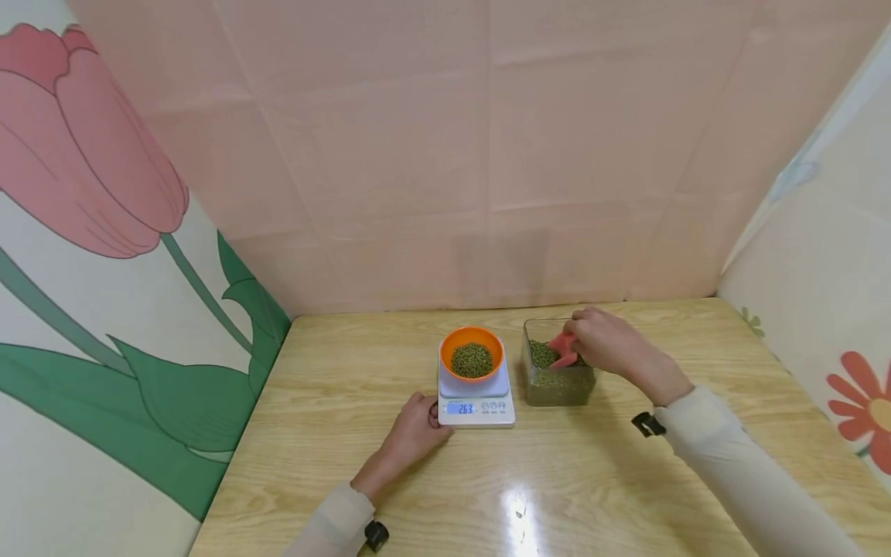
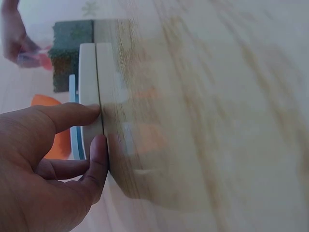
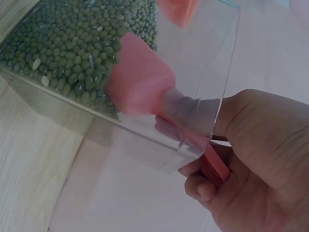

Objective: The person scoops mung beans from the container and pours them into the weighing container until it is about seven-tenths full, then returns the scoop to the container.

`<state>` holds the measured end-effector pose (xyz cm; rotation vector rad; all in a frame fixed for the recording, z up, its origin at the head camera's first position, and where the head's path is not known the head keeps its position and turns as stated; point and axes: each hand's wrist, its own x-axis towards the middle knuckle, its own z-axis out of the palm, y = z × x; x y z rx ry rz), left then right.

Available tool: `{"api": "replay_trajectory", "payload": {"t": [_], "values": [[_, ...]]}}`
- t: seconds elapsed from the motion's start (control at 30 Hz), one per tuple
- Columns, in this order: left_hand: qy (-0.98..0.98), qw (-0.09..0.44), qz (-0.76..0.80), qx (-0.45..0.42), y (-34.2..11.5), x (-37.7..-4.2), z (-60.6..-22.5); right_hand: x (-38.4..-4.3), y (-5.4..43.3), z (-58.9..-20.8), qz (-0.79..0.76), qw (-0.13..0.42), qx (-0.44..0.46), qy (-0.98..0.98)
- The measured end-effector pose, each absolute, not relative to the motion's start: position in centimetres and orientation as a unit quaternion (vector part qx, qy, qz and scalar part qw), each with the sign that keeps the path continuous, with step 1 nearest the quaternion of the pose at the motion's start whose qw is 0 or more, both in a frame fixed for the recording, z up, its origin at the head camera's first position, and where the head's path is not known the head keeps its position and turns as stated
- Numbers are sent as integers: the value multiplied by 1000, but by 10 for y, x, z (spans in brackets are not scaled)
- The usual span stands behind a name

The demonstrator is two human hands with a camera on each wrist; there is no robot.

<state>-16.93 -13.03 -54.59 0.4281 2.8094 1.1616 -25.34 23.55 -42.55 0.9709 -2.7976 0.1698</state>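
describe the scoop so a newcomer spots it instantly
On the wooden table, right of the white scale, stands a clear container of green beans. The scoop dips into those beans, its handle in the right hand. It is pinkish red, unlike the orange bowl.

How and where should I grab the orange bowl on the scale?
I'd take the orange bowl by its left rim, from the left, thumb inside, fingers outside: the rim stands bare above the green beans, and the clear container stands close on the right.
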Motion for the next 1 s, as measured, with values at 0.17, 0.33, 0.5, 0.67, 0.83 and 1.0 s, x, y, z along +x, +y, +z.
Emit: {"api": "replay_trajectory", "payload": {"t": [0.17,0.33,0.5,0.67,0.83,1.0], "values": [[917,35,373,138,-130,-170,-546,-255,232,-427,50,92,326,-940],[917,38,374,134,-130,-170,-547,-256,230,-428,49,90,326,-940],[916,39,375,133,-131,-170,-547,-257,227,-428,43,74,316,-945],[918,48,373,124,-131,-169,-546,-257,222,-429,38,66,312,-947],[918,50,373,127,-131,-170,-546,-256,219,-431,45,59,306,-949],[916,45,374,134,-130,-170,-546,-255,217,-433,45,69,314,-946]]}}
